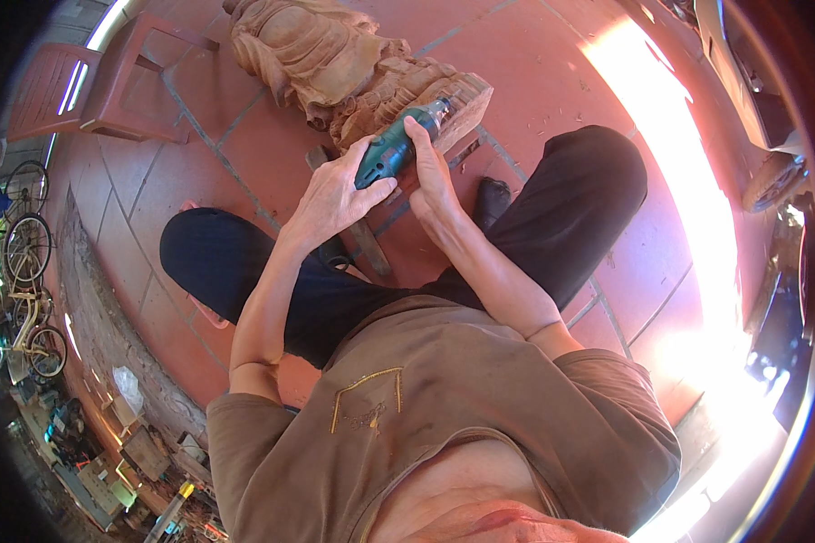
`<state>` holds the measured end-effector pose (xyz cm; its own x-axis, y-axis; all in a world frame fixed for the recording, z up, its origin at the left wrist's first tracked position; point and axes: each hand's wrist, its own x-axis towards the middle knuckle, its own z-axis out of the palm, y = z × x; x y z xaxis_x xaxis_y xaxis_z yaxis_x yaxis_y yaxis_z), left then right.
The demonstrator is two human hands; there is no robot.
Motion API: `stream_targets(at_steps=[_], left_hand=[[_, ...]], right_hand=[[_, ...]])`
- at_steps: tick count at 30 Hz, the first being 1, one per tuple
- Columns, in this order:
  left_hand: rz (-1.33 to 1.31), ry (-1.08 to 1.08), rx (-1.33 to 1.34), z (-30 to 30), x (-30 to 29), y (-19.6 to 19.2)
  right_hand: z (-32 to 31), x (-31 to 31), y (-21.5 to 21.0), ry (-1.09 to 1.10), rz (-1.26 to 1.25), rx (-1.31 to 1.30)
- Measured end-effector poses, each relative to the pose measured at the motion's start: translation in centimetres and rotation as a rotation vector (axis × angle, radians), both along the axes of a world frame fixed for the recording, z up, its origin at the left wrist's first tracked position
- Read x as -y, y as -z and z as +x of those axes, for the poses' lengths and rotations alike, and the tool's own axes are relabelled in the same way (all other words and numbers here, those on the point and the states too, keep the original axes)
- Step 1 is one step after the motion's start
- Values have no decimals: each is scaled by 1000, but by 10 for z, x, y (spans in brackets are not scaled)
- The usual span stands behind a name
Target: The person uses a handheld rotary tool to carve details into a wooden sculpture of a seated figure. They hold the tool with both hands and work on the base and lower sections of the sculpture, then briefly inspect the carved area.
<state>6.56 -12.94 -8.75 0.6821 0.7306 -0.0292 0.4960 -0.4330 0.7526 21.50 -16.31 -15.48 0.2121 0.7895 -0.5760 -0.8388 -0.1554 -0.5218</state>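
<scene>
A green die grinder is gripped between both hands, its front end pointing up and right toward the carved wooden statue. My left hand wraps the rear of the grinder's body, thumb lying across it. My right hand closes on its other side, with the thumb up near the front collar. The statue lies on its side, its flat base toward the right. The grinder's front end overlaps the carving close to that base. Whether its tip touches the wood I cannot tell.
A wooden bar lies below the statue, between my legs. A reddish plastic chair stands at upper left. Bicycles and a long wooden plank line the left side. Tools and clutter fill the lower left. A wheel shows at right.
</scene>
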Motion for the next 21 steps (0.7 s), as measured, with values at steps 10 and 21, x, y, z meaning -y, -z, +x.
stream_targets(at_steps=[10, 21], left_hand=[[-23, -59, 4, 0, 5, -6], [-65, -66, -1, -6, 11, -12]], right_hand=[[-4, -3, -5, -54, 19, 29], [-8, 2, -5, -124, 24, 61]])
